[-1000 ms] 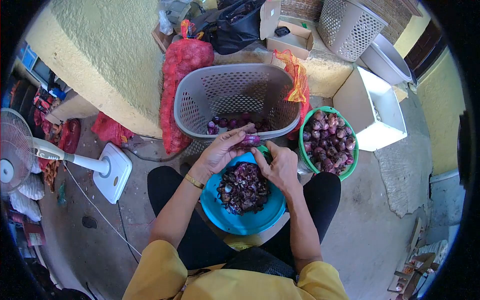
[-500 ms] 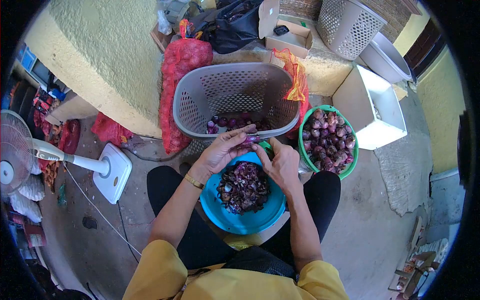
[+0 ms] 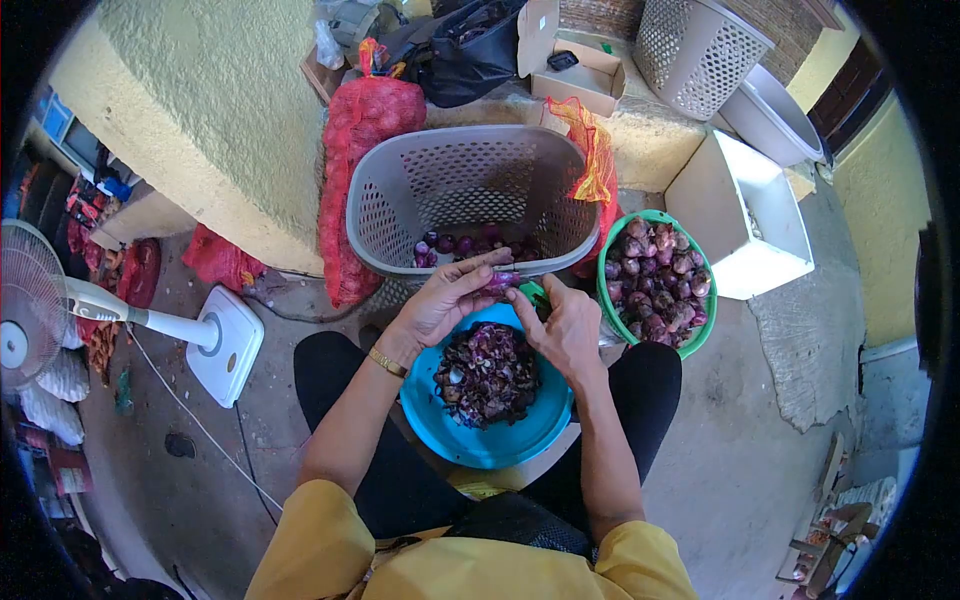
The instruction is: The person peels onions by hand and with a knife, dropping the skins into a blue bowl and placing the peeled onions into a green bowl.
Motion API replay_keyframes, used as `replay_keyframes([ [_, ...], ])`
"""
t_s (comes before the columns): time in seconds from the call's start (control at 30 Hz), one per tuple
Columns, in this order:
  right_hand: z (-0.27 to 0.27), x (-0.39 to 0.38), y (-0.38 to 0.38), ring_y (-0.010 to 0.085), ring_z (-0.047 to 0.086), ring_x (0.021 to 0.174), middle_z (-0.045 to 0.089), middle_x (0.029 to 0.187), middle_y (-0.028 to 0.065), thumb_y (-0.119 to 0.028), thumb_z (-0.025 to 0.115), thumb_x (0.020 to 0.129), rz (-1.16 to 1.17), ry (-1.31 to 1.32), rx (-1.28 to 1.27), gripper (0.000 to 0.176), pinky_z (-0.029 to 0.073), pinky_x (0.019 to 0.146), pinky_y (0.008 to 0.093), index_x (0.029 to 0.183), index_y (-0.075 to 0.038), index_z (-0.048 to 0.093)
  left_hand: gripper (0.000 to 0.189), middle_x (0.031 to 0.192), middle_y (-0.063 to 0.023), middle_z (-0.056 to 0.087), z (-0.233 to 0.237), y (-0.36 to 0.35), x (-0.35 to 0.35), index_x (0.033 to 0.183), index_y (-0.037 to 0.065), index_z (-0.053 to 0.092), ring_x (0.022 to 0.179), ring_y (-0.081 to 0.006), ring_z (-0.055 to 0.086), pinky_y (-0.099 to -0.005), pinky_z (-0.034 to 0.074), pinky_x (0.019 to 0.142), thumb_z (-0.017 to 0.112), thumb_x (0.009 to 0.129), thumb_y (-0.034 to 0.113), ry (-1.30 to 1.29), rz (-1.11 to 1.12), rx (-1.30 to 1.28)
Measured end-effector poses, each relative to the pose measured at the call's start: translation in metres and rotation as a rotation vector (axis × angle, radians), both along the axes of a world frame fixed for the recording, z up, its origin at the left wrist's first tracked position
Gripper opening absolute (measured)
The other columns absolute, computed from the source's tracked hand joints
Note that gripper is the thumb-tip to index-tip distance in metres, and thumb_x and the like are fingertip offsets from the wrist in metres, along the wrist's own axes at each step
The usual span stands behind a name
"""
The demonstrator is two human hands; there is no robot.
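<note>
My left hand [image 3: 440,305], with a gold-coloured bracelet at the wrist, is closed around a red onion [image 3: 502,284]. Close against the onion, my right hand [image 3: 562,325] grips a small green-handled knife [image 3: 537,293], mostly hidden by the fingers. Both hands are above a blue basin [image 3: 420,420] between my knees, with a pile of dark onion skins [image 3: 485,375] in it. Just beyond the hands stands a grey perforated basket [image 3: 375,200] with several peeled purple onions [image 3: 465,245] at its bottom. To the right, a green-rimmed basket [image 3: 606,290] is full of unpeeled onions [image 3: 655,275].
A red mesh sack [image 3: 372,120] of onions stands left of the grey basket. An open white box [image 3: 715,235] lies at the right. On the left are a fan [image 3: 130,310] with a white base and its cable across the floor. A yellow wall [image 3: 200,120] juts in.
The onion has turned slightly in the left hand, and the right-hand fingers have shifted a little beside it. Everything else looks the same.
</note>
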State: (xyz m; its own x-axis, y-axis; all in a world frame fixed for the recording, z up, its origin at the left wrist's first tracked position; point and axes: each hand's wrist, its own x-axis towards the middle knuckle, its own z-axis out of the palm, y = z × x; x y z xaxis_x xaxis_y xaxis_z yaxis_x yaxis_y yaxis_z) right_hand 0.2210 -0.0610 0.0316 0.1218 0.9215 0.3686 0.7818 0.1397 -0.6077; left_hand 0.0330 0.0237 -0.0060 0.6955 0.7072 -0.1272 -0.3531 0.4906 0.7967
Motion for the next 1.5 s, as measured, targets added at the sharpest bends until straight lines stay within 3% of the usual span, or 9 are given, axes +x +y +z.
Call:
replay_keyframes([
  [0.57, -0.003, -0.001, 0.001, 0.0403, 0.062, 0.057, 0.059, 0.058, 0.0200, -0.041, 0.072, 0.088, 0.034, -0.058, -0.019, 0.045, 0.048, 0.053, 0.0477, 0.067, -0.005, 0.055, 0.048, 0.137, -0.0085, 0.058, -0.001, -0.002, 0.001, 0.143, 0.001, 0.048, 0.121, -0.0186, 0.060, -0.0355, 0.052, 0.101, 0.058, 0.101, 0.023, -0.028, 0.015, -0.021],
  [0.77, -0.005, 0.000, -0.002, 0.0403, 0.060, 0.058, 0.057, 0.059, 0.0210, -0.038, 0.073, 0.087, 0.116, -0.071, -0.035, 0.039, 0.046, 0.054, 0.0456, 0.074, -0.003, 0.060, 0.051, 0.132, -0.0131, 0.061, -0.005, 0.003, 0.000, 0.143, 0.000, 0.048, 0.120, -0.0223, 0.060, -0.0403, 0.051, 0.103, 0.058, 0.102, 0.029, -0.129, 0.051, -0.122],
  [1.0, -0.010, -0.002, 0.002, 0.0403, 0.065, 0.065, 0.065, 0.068, 0.0203, -0.040, 0.076, 0.085, -0.031, 0.121, 0.027, 0.040, 0.049, 0.058, 0.0466, 0.081, -0.003, 0.063, 0.049, 0.132, -0.0149, 0.060, -0.002, -0.005, 0.007, 0.142, 0.000, 0.046, 0.119, -0.0248, 0.061, -0.0436, 0.049, 0.108, 0.055, 0.103, 0.028, -0.182, 0.113, -0.221],
  [1.27, -0.002, 0.002, 0.003, 0.0399, 0.067, 0.068, 0.067, 0.074, 0.0202, -0.037, 0.077, 0.085, -0.091, 0.210, -0.014, 0.037, 0.050, 0.060, 0.0443, 0.091, -0.002, 0.068, 0.048, 0.137, -0.0132, 0.057, 0.021, -0.010, 0.004, 0.146, 0.003, 0.044, 0.126, -0.0218, 0.057, -0.0402, 0.048, 0.110, 0.055, 0.102, 0.017, -0.247, -0.059, -0.163],
  [1.37, -0.002, 0.001, 0.003, 0.0399, 0.067, 0.068, 0.067, 0.074, 0.0204, -0.034, 0.076, 0.086, -0.065, 0.251, 0.012, 0.034, 0.050, 0.060, 0.0443, 0.091, -0.002, 0.067, 0.055, 0.142, -0.0150, 0.052, 0.014, -0.010, 0.006, 0.151, 0.002, 0.035, 0.126, -0.0232, 0.057, -0.0405, 0.047, 0.110, 0.055, 0.100, 0.011, -0.191, -0.008, -0.102],
  [1.5, -0.005, -0.005, 0.001, 0.0410, 0.065, 0.068, 0.065, 0.072, 0.0203, -0.026, 0.071, 0.090, 0.023, 0.231, 0.086, 0.027, 0.049, 0.060, 0.0460, 0.087, -0.002, 0.059, 0.056, 0.143, -0.0144, 0.052, 0.013, -0.010, 0.005, 0.151, 0.004, 0.035, 0.127, -0.0228, 0.056, -0.0391, 0.047, 0.109, 0.057, 0.099, 0.010, -0.210, 0.006, -0.059],
])
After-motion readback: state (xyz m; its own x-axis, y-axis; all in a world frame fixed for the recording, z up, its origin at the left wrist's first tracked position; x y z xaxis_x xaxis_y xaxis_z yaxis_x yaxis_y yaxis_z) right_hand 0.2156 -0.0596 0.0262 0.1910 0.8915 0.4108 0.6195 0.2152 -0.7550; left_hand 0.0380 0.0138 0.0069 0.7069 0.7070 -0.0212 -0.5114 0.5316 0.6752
